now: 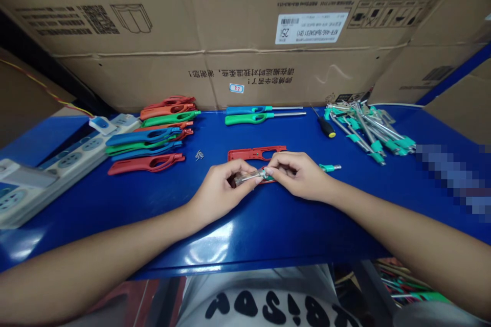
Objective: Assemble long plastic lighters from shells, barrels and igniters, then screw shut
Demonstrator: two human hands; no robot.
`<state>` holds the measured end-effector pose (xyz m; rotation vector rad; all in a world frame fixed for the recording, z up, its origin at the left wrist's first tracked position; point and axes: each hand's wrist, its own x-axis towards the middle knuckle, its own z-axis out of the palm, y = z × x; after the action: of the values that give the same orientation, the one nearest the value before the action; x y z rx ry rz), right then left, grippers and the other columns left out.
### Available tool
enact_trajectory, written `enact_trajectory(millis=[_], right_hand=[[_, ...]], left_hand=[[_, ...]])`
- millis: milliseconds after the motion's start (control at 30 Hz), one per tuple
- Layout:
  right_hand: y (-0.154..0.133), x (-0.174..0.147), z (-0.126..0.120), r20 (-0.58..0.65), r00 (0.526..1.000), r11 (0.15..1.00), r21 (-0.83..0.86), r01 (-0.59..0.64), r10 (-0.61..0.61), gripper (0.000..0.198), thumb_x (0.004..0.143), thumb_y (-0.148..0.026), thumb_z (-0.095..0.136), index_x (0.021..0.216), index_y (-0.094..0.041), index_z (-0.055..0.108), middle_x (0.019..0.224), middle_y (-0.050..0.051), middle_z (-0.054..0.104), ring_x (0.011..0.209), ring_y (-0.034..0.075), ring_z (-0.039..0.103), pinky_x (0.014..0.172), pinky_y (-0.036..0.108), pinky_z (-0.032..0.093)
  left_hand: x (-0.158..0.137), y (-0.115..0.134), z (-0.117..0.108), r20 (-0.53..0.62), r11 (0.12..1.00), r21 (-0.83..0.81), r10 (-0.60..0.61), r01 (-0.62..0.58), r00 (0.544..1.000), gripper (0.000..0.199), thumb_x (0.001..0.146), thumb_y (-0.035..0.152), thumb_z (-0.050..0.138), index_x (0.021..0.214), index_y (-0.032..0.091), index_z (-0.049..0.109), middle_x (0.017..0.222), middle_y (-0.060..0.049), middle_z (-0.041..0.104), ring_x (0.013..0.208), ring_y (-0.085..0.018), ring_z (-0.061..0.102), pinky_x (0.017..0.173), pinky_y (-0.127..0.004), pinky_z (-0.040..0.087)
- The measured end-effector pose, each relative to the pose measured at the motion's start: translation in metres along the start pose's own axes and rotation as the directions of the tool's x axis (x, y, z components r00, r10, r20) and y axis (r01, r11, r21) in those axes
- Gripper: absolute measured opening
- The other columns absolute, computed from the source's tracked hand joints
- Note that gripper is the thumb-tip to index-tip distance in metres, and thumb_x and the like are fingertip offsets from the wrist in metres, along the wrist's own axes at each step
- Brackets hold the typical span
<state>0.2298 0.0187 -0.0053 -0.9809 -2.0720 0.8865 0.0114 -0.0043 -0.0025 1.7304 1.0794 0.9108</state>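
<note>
My left hand (217, 186) is closed around a small clear lighter fuel tank (245, 179), which lies roughly sideways just above the table. At the tank's right end, my right hand (303, 176) pinches its pale green fitting; the fingers hide part of it. Behind both hands lies a red lighter casing half (245, 155), inner side up. Another red piece shows partly below my fingertips. A green part with a metal tip (332, 167) sticks out to the right, behind my right hand.
Several red, orange, green and blue lighter casings (153, 135) are stacked at left, near small screws (199, 155) and a power strip (72, 163). Two long-stemmed lighters (249, 118), a screwdriver (326, 126) and a pile of metal tubes (370, 127) lie before the cardboard (153, 76).
</note>
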Motion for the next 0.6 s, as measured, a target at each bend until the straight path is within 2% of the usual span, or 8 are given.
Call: enact_trajectory(millis=[100, 300, 433, 600], right_hand=[[-0.0001, 0.0003, 0.0001, -0.009, 0.999, 0.999, 0.028, -0.032, 0.032, 0.029, 0.093, -0.042, 0.06, 0.079, -0.017, 0.064, 0.065, -0.001, 0.055, 0.053, 0.009, 0.042, 0.049, 0.023, 0.032], [0.001, 0.0033, -0.0017, 0.026, 0.985, 0.964, 0.202, -0.173, 0.172, 0.036, 0.088, -0.053, 0.064, 0.081, -0.017, 0.063, 0.069, 0.0, 0.058, 0.059, 0.011, 0.047, 0.054, 0.024, 0.038], [-0.0003, 0.0047, -0.002, 0.029, 0.978, 0.943, 0.263, -0.207, 0.207, 0.04, 0.083, -0.056, 0.069, 0.078, -0.017, 0.062, 0.069, 0.0, 0.057, 0.06, 0.011, 0.048, 0.055, 0.024, 0.039], [-0.0039, 0.0062, -0.0026, 0.014, 0.977, 0.929, 0.305, -0.209, 0.215, 0.044, 0.081, -0.06, 0.07, 0.077, -0.017, 0.062, 0.066, -0.002, 0.056, 0.057, 0.01, 0.045, 0.054, 0.024, 0.038]], left_hand=[[0.0004, -0.0009, -0.0004, -0.007, 1.0, -0.01, 0.004, -0.004, 1.0, 0.019, 0.087, 0.035, 0.072, 0.09, 0.017, 0.071, 0.084, -0.004, 0.076, 0.071, -0.016, 0.067, 0.064, -0.025, 0.05], [0.004, -0.0036, -0.0032, -0.034, 1.0, -0.005, 0.006, -0.006, 0.999, 0.023, 0.084, 0.037, 0.075, 0.097, 0.017, 0.074, 0.091, -0.006, 0.079, 0.079, -0.019, 0.072, 0.07, -0.028, 0.055], [0.0047, -0.003, -0.0046, -0.042, 0.999, 0.034, 0.001, 0.0, 0.999, 0.026, 0.082, 0.038, 0.076, 0.097, 0.016, 0.077, 0.095, -0.008, 0.08, 0.082, -0.022, 0.072, 0.072, -0.03, 0.056], [0.0039, -0.0045, -0.0054, -0.029, 0.997, 0.075, -0.007, 0.009, 1.0, 0.028, 0.085, 0.04, 0.074, 0.099, 0.017, 0.08, 0.089, -0.008, 0.08, 0.067, -0.018, 0.067, 0.058, -0.028, 0.05]])
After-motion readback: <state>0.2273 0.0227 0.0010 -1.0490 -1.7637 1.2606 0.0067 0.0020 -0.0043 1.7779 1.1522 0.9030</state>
